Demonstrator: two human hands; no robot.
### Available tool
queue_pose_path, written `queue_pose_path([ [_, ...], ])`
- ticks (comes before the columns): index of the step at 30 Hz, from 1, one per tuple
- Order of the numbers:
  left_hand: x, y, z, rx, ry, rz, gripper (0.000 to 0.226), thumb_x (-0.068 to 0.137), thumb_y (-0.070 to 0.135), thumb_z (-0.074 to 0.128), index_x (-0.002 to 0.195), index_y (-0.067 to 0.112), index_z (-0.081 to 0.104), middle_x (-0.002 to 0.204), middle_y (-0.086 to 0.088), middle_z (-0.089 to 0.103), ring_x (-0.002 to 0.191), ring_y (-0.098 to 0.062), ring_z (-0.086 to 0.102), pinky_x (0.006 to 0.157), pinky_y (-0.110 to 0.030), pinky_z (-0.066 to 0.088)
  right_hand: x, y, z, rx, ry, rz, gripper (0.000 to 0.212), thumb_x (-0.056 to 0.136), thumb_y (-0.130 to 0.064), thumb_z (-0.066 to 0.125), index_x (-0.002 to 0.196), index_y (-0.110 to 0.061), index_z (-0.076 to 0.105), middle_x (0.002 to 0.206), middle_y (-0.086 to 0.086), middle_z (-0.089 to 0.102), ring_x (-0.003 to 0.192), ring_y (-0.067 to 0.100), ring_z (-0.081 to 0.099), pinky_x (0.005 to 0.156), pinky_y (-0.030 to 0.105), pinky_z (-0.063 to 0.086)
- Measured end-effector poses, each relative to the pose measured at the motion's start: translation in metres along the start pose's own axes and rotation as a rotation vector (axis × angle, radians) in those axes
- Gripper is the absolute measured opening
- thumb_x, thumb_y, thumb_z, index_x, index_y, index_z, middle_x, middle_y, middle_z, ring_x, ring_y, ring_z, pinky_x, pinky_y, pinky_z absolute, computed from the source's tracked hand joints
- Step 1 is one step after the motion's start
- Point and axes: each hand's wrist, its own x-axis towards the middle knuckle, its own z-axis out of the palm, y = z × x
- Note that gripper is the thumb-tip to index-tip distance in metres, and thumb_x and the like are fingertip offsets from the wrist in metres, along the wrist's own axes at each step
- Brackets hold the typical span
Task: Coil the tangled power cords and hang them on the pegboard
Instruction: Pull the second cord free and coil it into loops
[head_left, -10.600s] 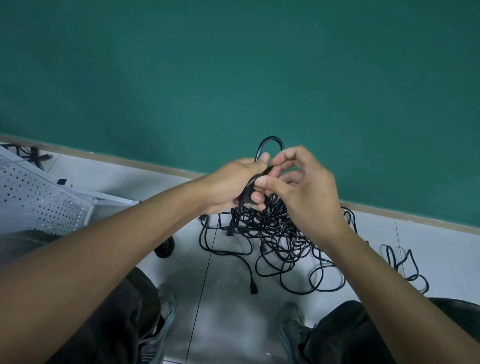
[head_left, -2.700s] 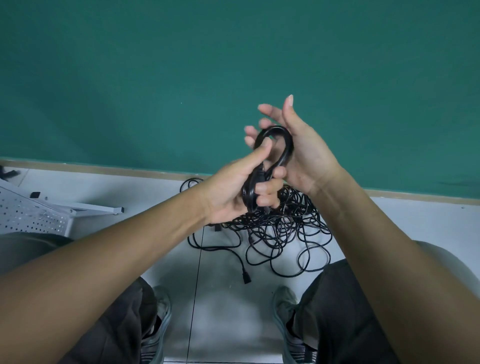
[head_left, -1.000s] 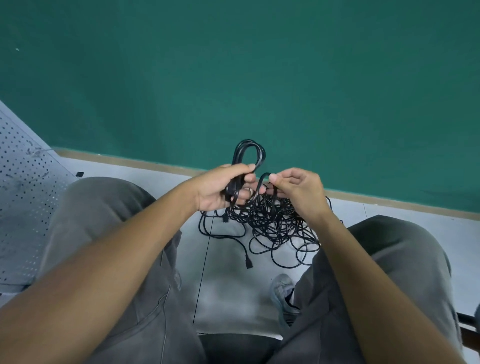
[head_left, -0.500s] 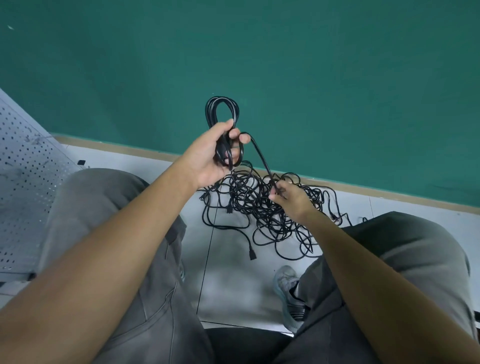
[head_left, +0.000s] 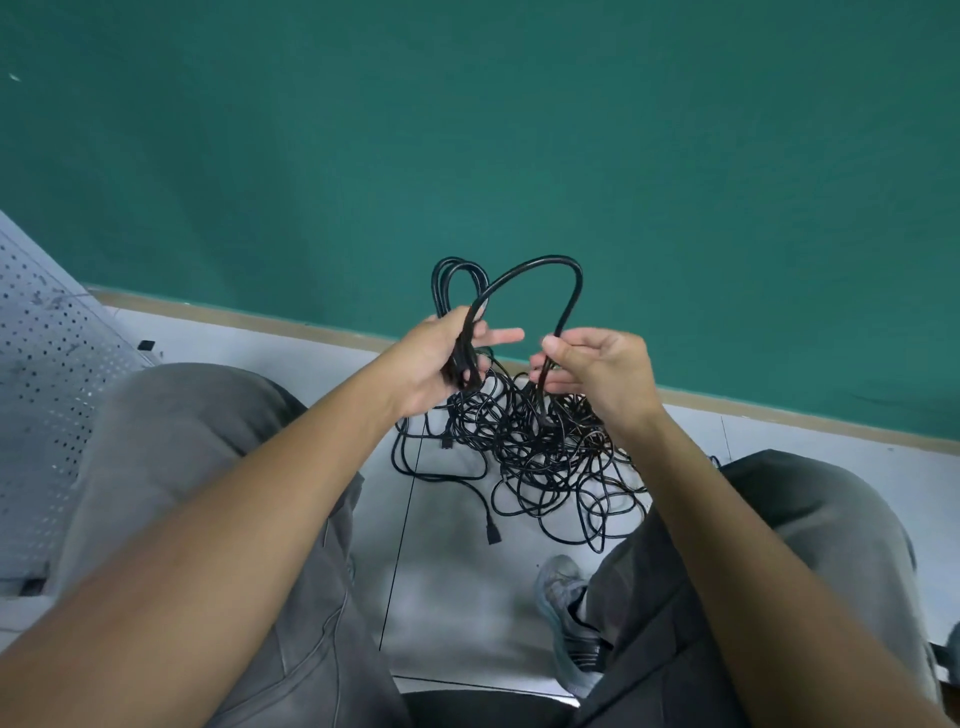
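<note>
My left hand (head_left: 441, 358) grips a small coil of black cord (head_left: 453, 280) whose loops stand up above the fist. From it one strand arches up and over (head_left: 545, 262) to my right hand (head_left: 597, 369), which pinches that strand between thumb and fingers. Below both hands a tangled pile of black power cords (head_left: 535, 452) lies on the white floor, with a loose plug end (head_left: 492, 532) at its near side. The white pegboard (head_left: 41, 395) leans at the far left.
I sit with my grey-trousered knees (head_left: 171, 415) on either side of the pile and a grey shoe (head_left: 566, 603) near it. A green wall (head_left: 467, 130) with a tan baseboard rises just behind the cords. White floor tiles (head_left: 457, 587) lie between my legs.
My left hand came down with the coil. My right hand rose from the pile, drawing a new arch of cord up level with the left hand.
</note>
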Motion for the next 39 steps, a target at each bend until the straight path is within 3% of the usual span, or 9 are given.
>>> queue_pose_path([
  [5, -0.004, -0.007, 0.008, -0.046, -0.113, -0.111, 0.036, 0.106, 0.035, 0.051, 0.074, 0.019, 0.047, 0.130, -0.008, 0.063, 0.052, -0.008, 0.050, 0.052, -0.019, 0.048, -0.008, -0.019, -0.006, 0.193, -0.025, -0.024, 0.022, 0.096, -0.014, 0.069, 0.110, 0.002, 0.068, 0.093, 0.013, 0.079, 0.078, 0.025, 0.078, 0.065, 0.024, 0.060],
  [10, -0.009, -0.018, 0.022, 0.024, -0.242, -0.212, 0.035, 0.106, 0.037, 0.047, 0.075, 0.020, 0.047, 0.077, 0.010, 0.065, 0.054, -0.006, 0.041, 0.053, -0.018, 0.040, -0.003, -0.007, -0.011, 0.240, 0.001, -0.018, 0.018, 0.098, -0.014, 0.067, 0.105, 0.002, 0.070, 0.097, 0.015, 0.078, 0.079, 0.025, 0.077, 0.063, 0.028, 0.061],
  [13, -0.007, -0.021, 0.023, 0.046, -0.211, -0.188, 0.038, 0.103, 0.035, 0.053, 0.069, 0.023, 0.064, 0.084, 0.006, 0.060, 0.055, -0.008, 0.041, 0.055, -0.020, 0.035, 0.003, 0.001, -0.009, 0.218, 0.021, -0.061, 0.014, 0.097, -0.009, 0.067, 0.101, 0.004, 0.070, 0.093, 0.013, 0.078, 0.082, 0.022, 0.074, 0.076, 0.027, 0.061],
  [18, -0.007, -0.015, 0.023, -0.045, -0.143, -0.120, 0.032, 0.107, 0.032, 0.050, 0.078, 0.019, 0.052, 0.085, 0.003, 0.060, 0.050, -0.008, 0.044, 0.046, -0.018, 0.040, 0.012, 0.021, -0.010, 0.156, -0.041, -0.130, 0.020, 0.093, -0.018, 0.072, 0.104, -0.002, 0.071, 0.105, 0.014, 0.077, 0.099, 0.024, 0.073, 0.095, 0.036, 0.056],
  [25, -0.003, 0.000, 0.013, -0.263, -0.155, -0.036, 0.034, 0.103, 0.030, 0.055, 0.072, 0.018, 0.063, 0.090, 0.001, 0.059, 0.051, -0.007, 0.034, 0.051, -0.019, 0.039, 0.017, 0.070, -0.002, -0.420, -0.342, -0.016, 0.040, 0.101, -0.020, 0.063, 0.140, -0.011, 0.058, 0.137, -0.007, 0.061, 0.125, 0.008, 0.056, 0.115, 0.029, 0.038],
  [27, -0.003, 0.003, 0.010, -0.296, -0.146, -0.026, 0.038, 0.100, 0.033, 0.057, 0.067, 0.019, 0.068, 0.087, 0.002, 0.062, 0.052, -0.007, 0.031, 0.050, -0.019, 0.037, 0.016, 0.076, 0.003, -0.563, -0.342, 0.010, 0.044, 0.102, -0.019, 0.062, 0.144, -0.013, 0.053, 0.137, -0.008, 0.055, 0.127, 0.007, 0.048, 0.109, 0.019, 0.031],
  [30, 0.001, 0.008, 0.005, -0.387, -0.049, -0.012, 0.039, 0.105, 0.029, 0.053, 0.070, 0.015, 0.062, 0.085, -0.001, 0.062, 0.046, -0.008, 0.038, 0.046, -0.021, 0.039, 0.020, 0.087, 0.004, -0.684, -0.250, 0.059, 0.028, 0.104, -0.022, 0.058, 0.131, -0.016, 0.061, 0.130, 0.001, 0.065, 0.119, 0.019, 0.060, 0.095, 0.027, 0.044],
  [35, 0.009, 0.012, -0.001, -0.305, 0.212, 0.075, 0.033, 0.106, 0.024, 0.054, 0.075, 0.018, 0.058, 0.109, -0.003, 0.068, 0.046, -0.009, 0.051, 0.051, -0.021, 0.044, 0.024, 0.085, 0.002, -0.845, -0.138, 0.089, 0.021, 0.106, -0.029, 0.053, 0.108, -0.017, 0.070, 0.099, 0.001, 0.072, 0.066, 0.014, 0.058, 0.054, 0.023, 0.044],
  [39, 0.016, 0.008, -0.009, -0.270, 0.334, 0.058, 0.035, 0.106, 0.031, 0.055, 0.074, 0.016, 0.054, 0.119, -0.003, 0.074, 0.053, -0.010, 0.051, 0.055, -0.024, 0.049, 0.022, 0.064, 0.007, -0.701, -0.107, 0.044, 0.021, 0.106, -0.023, 0.055, 0.092, -0.018, 0.071, 0.088, -0.006, 0.074, 0.077, 0.027, 0.071, 0.076, 0.041, 0.062],
])
